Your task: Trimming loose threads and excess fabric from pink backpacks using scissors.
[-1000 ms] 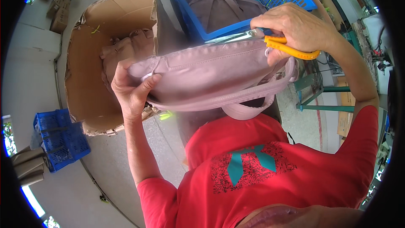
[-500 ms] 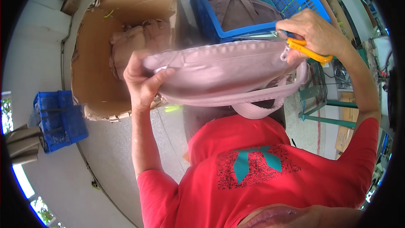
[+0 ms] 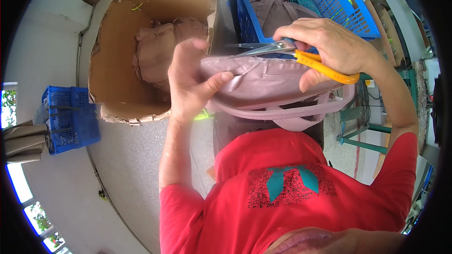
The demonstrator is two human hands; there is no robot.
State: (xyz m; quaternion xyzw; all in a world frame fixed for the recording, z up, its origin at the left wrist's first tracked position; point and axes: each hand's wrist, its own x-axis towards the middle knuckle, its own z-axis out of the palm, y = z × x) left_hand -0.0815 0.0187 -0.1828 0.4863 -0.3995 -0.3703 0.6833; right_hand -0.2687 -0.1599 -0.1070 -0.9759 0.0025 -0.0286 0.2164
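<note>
A pale pink fabric bag with straps [image 3: 282, 82] is held up across the front of my body, its seamed edge uppermost. My left hand [image 3: 186, 82] grips its left end, thumb on the near side and fingers blurred behind. In my right hand [image 3: 341, 44] is a pair of scissors with an orange handle [image 3: 329, 71]. Their blades are parted and point left, just over the bag's upper edge near my left thumb. Whether they touch the fabric I cannot tell. The bag's straps hang in loops at its lower right.
Beyond my left hand stands a torn-edged cardboard box [image 3: 110, 61] holding pinkish bags [image 3: 157, 49]. A blue plastic crate [image 3: 346, 7] with a brownish bag [image 3: 273, 11] is at the far right. Another blue basket [image 3: 77, 129] sits far left, and a green metal frame [image 3: 362, 145] stands right.
My right hand has moved left along the bag's upper edge, and the scissors' blades have parted. My left hand and the bag's left end have shifted right.
</note>
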